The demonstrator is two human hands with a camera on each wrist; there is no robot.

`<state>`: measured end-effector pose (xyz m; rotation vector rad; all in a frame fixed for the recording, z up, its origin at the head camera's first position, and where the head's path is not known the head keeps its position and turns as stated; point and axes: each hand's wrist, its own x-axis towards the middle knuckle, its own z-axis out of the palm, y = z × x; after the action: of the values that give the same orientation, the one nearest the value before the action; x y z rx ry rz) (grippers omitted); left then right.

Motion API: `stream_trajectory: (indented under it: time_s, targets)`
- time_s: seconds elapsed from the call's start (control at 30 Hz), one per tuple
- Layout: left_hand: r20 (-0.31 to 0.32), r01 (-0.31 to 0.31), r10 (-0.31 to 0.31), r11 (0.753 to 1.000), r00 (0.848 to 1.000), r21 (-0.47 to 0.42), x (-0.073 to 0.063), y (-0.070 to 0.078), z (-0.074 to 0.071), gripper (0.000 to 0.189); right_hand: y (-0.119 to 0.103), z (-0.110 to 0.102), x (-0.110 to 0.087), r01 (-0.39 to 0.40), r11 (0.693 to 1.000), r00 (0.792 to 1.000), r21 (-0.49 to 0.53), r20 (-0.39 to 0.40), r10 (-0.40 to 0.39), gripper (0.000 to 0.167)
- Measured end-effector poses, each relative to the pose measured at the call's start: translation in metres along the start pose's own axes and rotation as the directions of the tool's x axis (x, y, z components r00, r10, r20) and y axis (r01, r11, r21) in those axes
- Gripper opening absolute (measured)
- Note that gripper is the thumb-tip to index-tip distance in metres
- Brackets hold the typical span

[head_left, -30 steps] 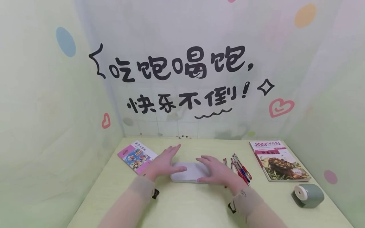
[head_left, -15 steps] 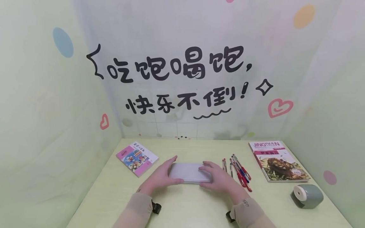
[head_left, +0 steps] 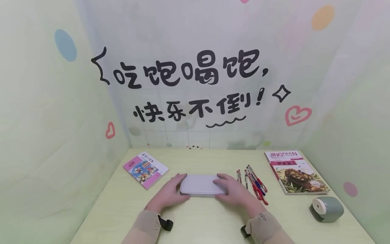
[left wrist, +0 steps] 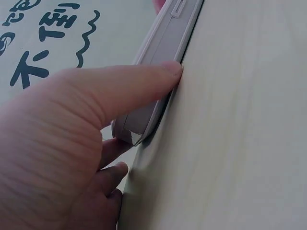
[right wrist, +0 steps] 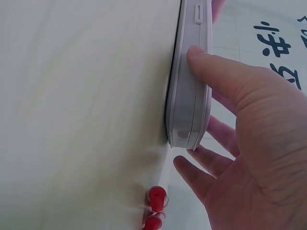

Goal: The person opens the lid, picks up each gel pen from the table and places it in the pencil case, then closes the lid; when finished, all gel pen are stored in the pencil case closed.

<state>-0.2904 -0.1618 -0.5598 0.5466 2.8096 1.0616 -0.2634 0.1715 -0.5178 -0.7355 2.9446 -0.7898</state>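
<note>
A flat, pale lilac pencil case (head_left: 202, 184) with rounded corners lies on the table in the middle of the head view. Its near side carries a seam and a small slotted catch, seen in both wrist views. My left hand (head_left: 170, 194) grips its left end, the thumb (left wrist: 158, 79) along the near side and the fingers round the end and back. At the opposite end my right hand (head_left: 236, 193) holds it, thumb (right wrist: 204, 60) against the near side near the catch. The fingertips at the back are partly hidden by the case.
Several pens (head_left: 256, 184) with red, blue and dark parts lie right of the case. A pink and blue booklet (head_left: 145, 170) is at the back left, a magazine (head_left: 297, 173) at the back right. Nearer on the right stands a grey-green pencil sharpener (head_left: 327, 209). Printed walls enclose the table.
Both hands have come down from over the pencil case onto its two ends, thumbs now along its near side. The case has stayed in about the same place.
</note>
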Motion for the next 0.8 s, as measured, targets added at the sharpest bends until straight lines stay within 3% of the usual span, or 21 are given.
stream_trajectory:
  time_s: [0.3, 0.8]
  targets:
    - [-0.043, -0.015, 0.016, 1.0, 0.999, 0.024, 0.0, 0.001, 0.001, 0.099, -0.001, -0.004, -0.002, 0.03, 0.999, 1.0, -0.026, 0.0, -0.03, 0.062]
    - [-0.049, 0.076, -0.077, 0.997, 0.996, -0.021, 0.0, 0.006, 0.001, 0.099, 0.001, -0.014, 0.004, 0.065, 0.996, 0.996, -0.061, 0.073, -0.06, 0.061]
